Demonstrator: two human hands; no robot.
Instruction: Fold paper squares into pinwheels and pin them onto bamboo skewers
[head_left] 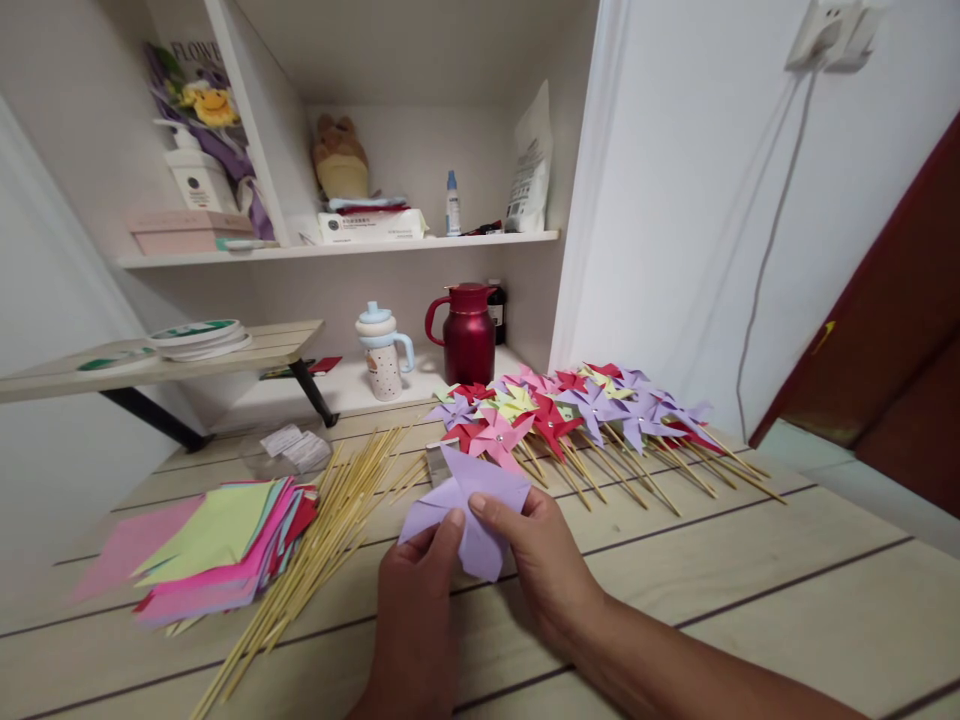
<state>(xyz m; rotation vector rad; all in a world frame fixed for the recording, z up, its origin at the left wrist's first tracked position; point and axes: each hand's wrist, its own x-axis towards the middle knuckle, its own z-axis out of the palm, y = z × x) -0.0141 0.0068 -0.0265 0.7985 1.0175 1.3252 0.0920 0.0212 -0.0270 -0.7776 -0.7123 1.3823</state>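
Note:
Between both hands is a lavender paper pinwheel (480, 545), held above the wooden table. My left hand (420, 590) pinches its left side, thumb on top near the centre. My right hand (551, 560) grips the right side, its thumb pressing close to the middle of the folded paper. The fingers beneath the paper are hidden. Just beyond lie finished pinwheels (551, 425) in red, pink, yellow and lavender, their sticks pointing toward me. To the left is a spread of thin wooden sticks (330, 540), with a stack of coloured paper sheets (217, 540) beside it.
A clear plastic container (289, 450) with white labels sits behind the paper stack. A small raised shelf (277, 345) stands at the left. At the back are a cup with a blue handle (385, 360) and a red jug (470, 340), below the cabinet shelf (345, 250).

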